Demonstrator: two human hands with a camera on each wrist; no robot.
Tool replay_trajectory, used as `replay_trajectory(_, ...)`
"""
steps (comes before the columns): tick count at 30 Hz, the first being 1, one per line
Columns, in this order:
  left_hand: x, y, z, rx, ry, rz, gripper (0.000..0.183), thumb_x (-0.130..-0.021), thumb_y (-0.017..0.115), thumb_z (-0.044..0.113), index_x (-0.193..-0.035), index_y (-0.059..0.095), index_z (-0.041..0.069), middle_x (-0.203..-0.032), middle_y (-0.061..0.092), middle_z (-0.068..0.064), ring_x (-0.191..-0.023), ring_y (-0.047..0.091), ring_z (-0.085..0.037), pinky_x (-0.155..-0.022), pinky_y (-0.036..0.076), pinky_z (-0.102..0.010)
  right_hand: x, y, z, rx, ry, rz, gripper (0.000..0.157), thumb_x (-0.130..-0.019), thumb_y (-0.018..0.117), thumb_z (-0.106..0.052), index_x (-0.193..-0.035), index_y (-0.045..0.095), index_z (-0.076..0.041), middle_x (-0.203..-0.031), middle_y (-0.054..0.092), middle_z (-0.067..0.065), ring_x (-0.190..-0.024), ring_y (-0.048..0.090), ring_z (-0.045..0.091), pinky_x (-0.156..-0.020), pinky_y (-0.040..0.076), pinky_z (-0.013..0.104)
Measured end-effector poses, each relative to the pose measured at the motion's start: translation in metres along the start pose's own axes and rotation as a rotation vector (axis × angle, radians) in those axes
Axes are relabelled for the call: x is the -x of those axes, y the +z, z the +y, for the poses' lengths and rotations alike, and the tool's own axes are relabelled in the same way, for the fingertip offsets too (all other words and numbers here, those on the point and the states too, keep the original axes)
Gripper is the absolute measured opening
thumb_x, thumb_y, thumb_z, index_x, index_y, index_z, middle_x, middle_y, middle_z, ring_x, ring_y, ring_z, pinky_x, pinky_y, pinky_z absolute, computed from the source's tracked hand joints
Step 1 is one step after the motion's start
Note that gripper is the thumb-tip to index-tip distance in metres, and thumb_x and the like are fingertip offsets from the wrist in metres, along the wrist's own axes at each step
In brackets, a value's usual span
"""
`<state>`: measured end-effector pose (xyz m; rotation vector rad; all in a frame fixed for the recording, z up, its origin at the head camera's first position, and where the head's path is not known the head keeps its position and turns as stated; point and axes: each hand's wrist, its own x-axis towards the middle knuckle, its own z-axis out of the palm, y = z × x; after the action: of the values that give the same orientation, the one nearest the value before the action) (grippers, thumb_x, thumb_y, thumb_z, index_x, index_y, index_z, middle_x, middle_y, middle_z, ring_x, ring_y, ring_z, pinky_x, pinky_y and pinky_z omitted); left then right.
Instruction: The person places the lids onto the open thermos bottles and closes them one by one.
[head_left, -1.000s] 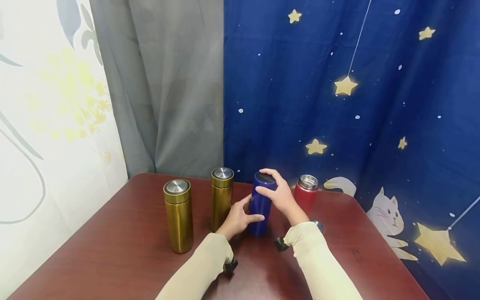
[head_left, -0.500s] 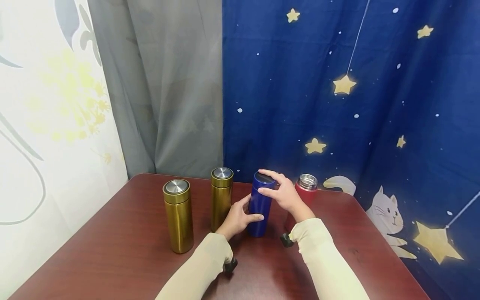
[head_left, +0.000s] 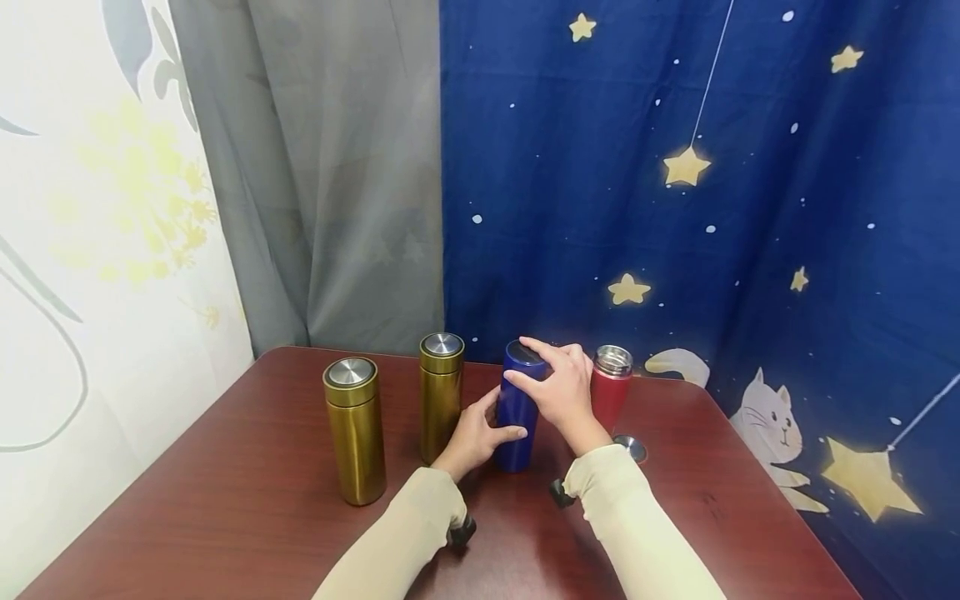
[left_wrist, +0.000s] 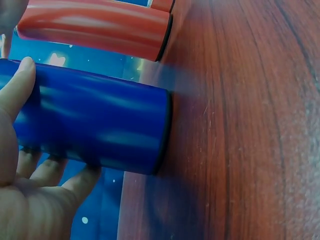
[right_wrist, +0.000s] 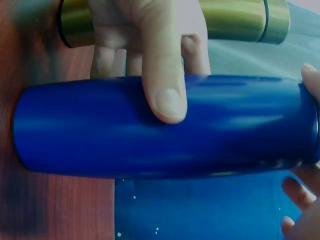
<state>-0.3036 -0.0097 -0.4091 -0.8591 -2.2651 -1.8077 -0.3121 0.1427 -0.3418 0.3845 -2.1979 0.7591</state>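
Note:
A blue thermos bottle (head_left: 517,408) stands upright on the table, its dark top facing up. My left hand (head_left: 472,435) grips its body from the left, thumb (right_wrist: 169,102) across the near side and the other fingers behind. My right hand (head_left: 564,390) holds the bottle's top rim, with thumb and fingers spread around it. The base of the blue thermos (left_wrist: 115,125) touches or nearly touches the tabletop. Just right of my right hand is a red thermos (head_left: 610,396), uncovered, with its steel mouth showing. A round silver-topped lid (head_left: 632,447) lies near it, partly hidden by my right forearm.
Two gold thermoses with silver-topped lids stand to the left: one nearer (head_left: 358,442), one farther back (head_left: 441,400) close to my left hand. The brown table (head_left: 247,500) ends at the back against grey and blue curtains (head_left: 570,208).
My right wrist swung right, then back left, while the fingers stayed at the top of the blue thermos. The lid by the red thermos has come back into sight. My left hand kept its grip.

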Motion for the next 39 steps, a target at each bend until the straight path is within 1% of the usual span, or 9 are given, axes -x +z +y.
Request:
replay_trajectory(4, -0.001, 0.001, -0.001, -0.006, 0.012, -0.004, 0.071, -0.072, 0.069, 0.018, -0.133, 0.032, 0.013, -0.118, 0.051, -0.004, -0.104, 0.051, -0.018, -0.085, 0.041, -0.037, 0.001, 0.005, -0.004, 0.101, 0.003, 0.096, 0.056, -0.061, 0.061, -0.063, -0.111, 0.056, -0.038, -0.095, 0.060, -0.008, -0.087, 0.037, 0.015, -0.084, 0.022, 0.043)
replay_trajectory(7, -0.001, 0.001, 0.000, -0.011, 0.009, -0.007, 0.073, -0.072, 0.069, 0.024, -0.134, 0.032, 0.016, -0.118, 0.051, -0.002, -0.103, 0.051, -0.016, -0.084, 0.041, -0.037, 0.002, 0.009, -0.006, 0.148, 0.020, 0.128, 0.057, -0.061, 0.060, -0.064, -0.110, 0.057, -0.034, -0.096, 0.058, -0.006, -0.088, 0.037, 0.016, -0.083, 0.023, 0.042)
replay_trajectory(16, -0.001, 0.003, -0.002, 0.003, 0.018, -0.007, 0.072, -0.071, 0.070, 0.026, -0.133, 0.034, 0.015, -0.117, 0.052, -0.001, -0.101, 0.053, -0.015, -0.083, 0.043, -0.035, -0.001, 0.016, -0.011, 0.227, 0.055, 0.151, 0.063, -0.063, 0.050, -0.071, -0.102, 0.055, -0.022, -0.089, 0.049, -0.003, -0.086, 0.038, 0.018, -0.075, 0.027, 0.038)
replay_trajectory(19, -0.004, 0.003, -0.008, 0.015, 0.017, -0.020, 0.073, -0.071, 0.070, 0.025, -0.133, 0.033, 0.017, -0.117, 0.052, -0.001, -0.101, 0.053, -0.016, -0.082, 0.043, -0.035, -0.001, 0.014, -0.012, 0.212, 0.072, 0.111, 0.064, -0.063, 0.052, -0.069, -0.105, 0.052, -0.021, -0.093, 0.050, -0.002, -0.088, 0.038, 0.018, -0.074, 0.030, 0.038)
replay_trajectory(22, -0.007, 0.003, -0.020, 0.007, 0.010, -0.031, 0.074, -0.071, 0.070, 0.024, -0.134, 0.031, 0.019, -0.117, 0.052, 0.000, -0.101, 0.053, -0.014, -0.082, 0.043, -0.033, -0.001, 0.009, -0.011, 0.032, 0.081, -0.005, 0.058, -0.067, 0.059, -0.060, -0.111, 0.051, -0.023, -0.101, 0.051, -0.002, -0.092, 0.042, 0.017, -0.076, 0.037, 0.037)
replay_trajectory(26, -0.009, 0.002, -0.034, -0.010, -0.026, -0.041, 0.074, -0.071, 0.070, 0.026, -0.134, 0.031, 0.023, -0.118, 0.051, 0.003, -0.101, 0.052, -0.010, -0.083, 0.042, -0.030, -0.003, -0.006, -0.007, -0.416, 0.076, -0.242, 0.047, -0.075, 0.066, -0.032, -0.119, 0.051, -0.021, -0.112, 0.050, 0.001, -0.097, 0.048, 0.020, -0.077, 0.044, 0.039)
replay_trajectory(30, -0.008, -0.001, -0.035, 0.011, -0.042, -0.057, 0.072, -0.070, 0.071, 0.025, -0.132, 0.033, 0.023, -0.117, 0.052, 0.004, -0.101, 0.052, -0.010, -0.084, 0.042, -0.030, -0.006, -0.021, -0.005, -0.735, 0.071, -0.446, 0.047, -0.079, 0.061, -0.009, -0.124, 0.046, -0.009, -0.118, 0.047, 0.009, -0.101, 0.049, 0.027, -0.081, 0.042, 0.042)
replay_trajectory(34, -0.006, -0.004, -0.022, 0.044, -0.019, -0.068, 0.071, -0.071, 0.071, 0.019, -0.132, 0.034, 0.016, -0.118, 0.051, -0.002, -0.102, 0.052, -0.015, -0.084, 0.041, -0.035, -0.008, -0.028, -0.004, -0.811, 0.081, -0.512, 0.049, -0.080, 0.058, -0.004, -0.126, 0.043, -0.006, -0.120, 0.047, 0.010, -0.103, 0.048, 0.026, -0.083, 0.041, 0.039)
replay_trajectory(39, -0.002, -0.007, -0.005, 0.022, -0.023, -0.053, 0.071, -0.072, 0.070, 0.015, -0.133, 0.033, 0.010, -0.118, 0.051, -0.005, -0.102, 0.052, -0.018, -0.084, 0.041, -0.036, -0.009, -0.028, -0.004, -0.778, 0.087, -0.501, 0.049, -0.078, 0.062, -0.007, -0.124, 0.046, -0.008, -0.118, 0.048, 0.007, -0.102, 0.049, 0.024, -0.082, 0.042, 0.038)
